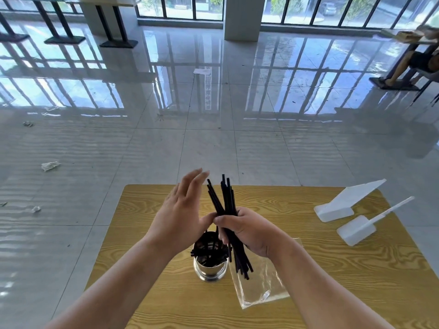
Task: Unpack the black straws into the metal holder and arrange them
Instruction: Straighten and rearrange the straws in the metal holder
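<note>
Above the metal holder [210, 267] on the table [147, 210], the left hand [183, 217] is spread flat, its grip empty, thumb meeting the right hand [247, 231]. That hand's grip clasps a bundle of black straws [224, 203]; more straws stand inside the holder. Just right of the holder lies a clear plastic bag [261, 286]

- Wood-grain bench [166, 293]
- Two white plastic stands [337, 207] at its far right
- Crumpled paper scraps [50, 165] on the glossy tiled floor [213, 143]
- White pillar [242, 17] before the windows

No legible text, label or number anywhere.
</note>
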`<action>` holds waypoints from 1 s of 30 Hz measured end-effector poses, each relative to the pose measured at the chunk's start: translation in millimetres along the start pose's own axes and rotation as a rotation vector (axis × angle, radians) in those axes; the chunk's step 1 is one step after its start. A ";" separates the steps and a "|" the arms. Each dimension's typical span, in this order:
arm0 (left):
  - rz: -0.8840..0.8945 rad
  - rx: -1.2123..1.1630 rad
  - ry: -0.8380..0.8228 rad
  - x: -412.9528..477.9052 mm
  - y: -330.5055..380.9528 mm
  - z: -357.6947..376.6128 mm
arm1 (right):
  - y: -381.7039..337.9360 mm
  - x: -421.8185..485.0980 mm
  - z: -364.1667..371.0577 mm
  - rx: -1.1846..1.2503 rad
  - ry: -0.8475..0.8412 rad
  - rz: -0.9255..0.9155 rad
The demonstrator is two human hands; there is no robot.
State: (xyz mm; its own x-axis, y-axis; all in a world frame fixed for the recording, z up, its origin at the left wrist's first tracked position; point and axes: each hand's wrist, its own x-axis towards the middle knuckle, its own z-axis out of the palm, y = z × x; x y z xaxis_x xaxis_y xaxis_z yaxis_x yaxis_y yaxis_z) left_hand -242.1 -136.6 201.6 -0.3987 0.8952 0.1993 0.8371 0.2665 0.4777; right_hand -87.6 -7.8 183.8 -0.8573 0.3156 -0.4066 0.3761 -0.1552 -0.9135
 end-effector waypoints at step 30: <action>-0.566 -0.924 -0.213 -26.9 -0.5 52.7 | 53.3 28.6 37.0 0.190 0.432 -0.230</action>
State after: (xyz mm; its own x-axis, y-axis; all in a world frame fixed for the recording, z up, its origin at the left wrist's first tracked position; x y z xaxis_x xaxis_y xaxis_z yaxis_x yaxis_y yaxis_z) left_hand -212.0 -141.9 150.9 -0.4886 0.7953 -0.3590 -0.0839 0.3667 0.9266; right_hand -105.0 -41.7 124.0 -0.6722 0.7125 -0.2012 0.0903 -0.1909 -0.9774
